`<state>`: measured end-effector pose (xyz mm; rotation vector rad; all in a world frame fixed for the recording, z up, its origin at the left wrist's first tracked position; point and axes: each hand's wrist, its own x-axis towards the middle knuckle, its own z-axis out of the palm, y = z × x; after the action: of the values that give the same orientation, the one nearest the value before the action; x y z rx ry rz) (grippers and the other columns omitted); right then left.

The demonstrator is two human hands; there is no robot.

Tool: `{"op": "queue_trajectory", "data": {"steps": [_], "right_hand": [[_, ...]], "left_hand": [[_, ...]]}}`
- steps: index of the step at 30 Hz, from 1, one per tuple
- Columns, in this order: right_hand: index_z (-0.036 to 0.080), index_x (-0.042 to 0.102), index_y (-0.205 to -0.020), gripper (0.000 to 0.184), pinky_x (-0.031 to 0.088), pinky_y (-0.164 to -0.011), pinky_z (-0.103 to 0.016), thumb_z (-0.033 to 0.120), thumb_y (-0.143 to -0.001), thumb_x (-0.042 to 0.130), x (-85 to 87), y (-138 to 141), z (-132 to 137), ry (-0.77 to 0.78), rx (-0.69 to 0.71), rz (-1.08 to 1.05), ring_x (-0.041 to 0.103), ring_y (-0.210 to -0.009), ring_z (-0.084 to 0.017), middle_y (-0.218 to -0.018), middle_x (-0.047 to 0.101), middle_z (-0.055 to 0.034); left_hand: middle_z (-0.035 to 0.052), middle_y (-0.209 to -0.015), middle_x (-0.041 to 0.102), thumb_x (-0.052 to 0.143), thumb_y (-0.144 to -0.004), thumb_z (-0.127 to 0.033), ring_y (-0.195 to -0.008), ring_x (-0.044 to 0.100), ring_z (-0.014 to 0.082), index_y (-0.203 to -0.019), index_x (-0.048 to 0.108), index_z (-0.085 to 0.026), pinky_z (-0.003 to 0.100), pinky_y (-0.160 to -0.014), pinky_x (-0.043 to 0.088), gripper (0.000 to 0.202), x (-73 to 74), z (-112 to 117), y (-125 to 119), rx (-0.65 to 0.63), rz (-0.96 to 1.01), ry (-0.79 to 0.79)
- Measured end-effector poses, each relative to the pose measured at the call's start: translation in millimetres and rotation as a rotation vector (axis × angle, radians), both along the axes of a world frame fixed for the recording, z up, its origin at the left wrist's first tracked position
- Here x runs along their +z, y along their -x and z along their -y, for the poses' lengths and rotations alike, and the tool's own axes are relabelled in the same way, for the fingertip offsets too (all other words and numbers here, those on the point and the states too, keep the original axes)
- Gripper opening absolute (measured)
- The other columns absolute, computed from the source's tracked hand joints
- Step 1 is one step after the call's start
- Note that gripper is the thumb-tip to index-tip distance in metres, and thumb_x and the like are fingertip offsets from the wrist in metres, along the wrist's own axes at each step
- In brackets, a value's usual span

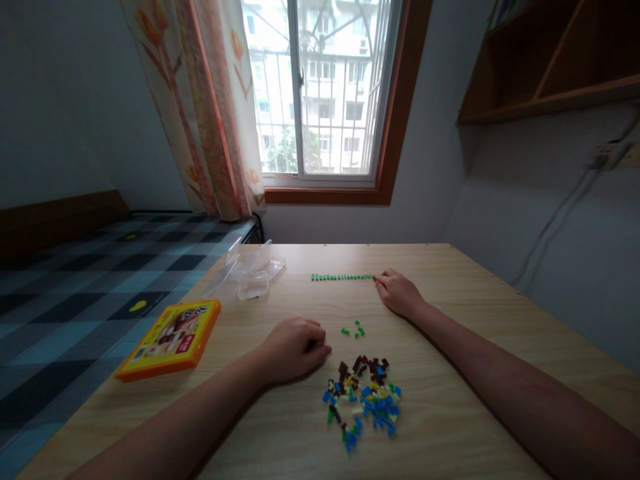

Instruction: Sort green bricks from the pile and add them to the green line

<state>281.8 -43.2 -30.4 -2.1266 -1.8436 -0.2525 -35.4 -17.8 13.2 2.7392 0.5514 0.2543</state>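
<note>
A row of small green bricks lies in a line across the far middle of the wooden table. My right hand rests at the row's right end, fingers pinched together against the last brick. A few loose green bricks lie nearer to me. A pile of mixed blue, brown, yellow and green bricks sits at the front. My left hand lies curled on the table just left of the pile, fingers closed; whether it holds anything is hidden.
An orange and yellow box lies flat near the table's left edge. Clear plastic bags lie at the back left. A bed with a checked cover stands left of the table. A window and curtain are behind.
</note>
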Motion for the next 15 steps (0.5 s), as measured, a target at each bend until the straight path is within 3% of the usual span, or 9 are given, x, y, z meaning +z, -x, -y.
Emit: {"op": "queue_trajectory", "data": {"steps": [15], "right_hand": [[0.020, 0.071, -0.111, 0.032, 0.043, -0.084, -0.024, 0.029, -0.100, 0.043, 4.1, 2.6, 2.2, 0.000, 0.006, -0.038, 0.059, -0.103, -0.018, -0.110, 0.065, -0.0096]], "left_hand": [[-0.0009, -0.064, 0.056, 0.057, -0.085, -0.028, -0.060, 0.049, 0.0123, -0.059, 0.045, -0.018, 0.025, -0.060, 0.032, 0.031, -1.0, -0.2, 0.5, 0.005, -0.010, 0.002]]}}
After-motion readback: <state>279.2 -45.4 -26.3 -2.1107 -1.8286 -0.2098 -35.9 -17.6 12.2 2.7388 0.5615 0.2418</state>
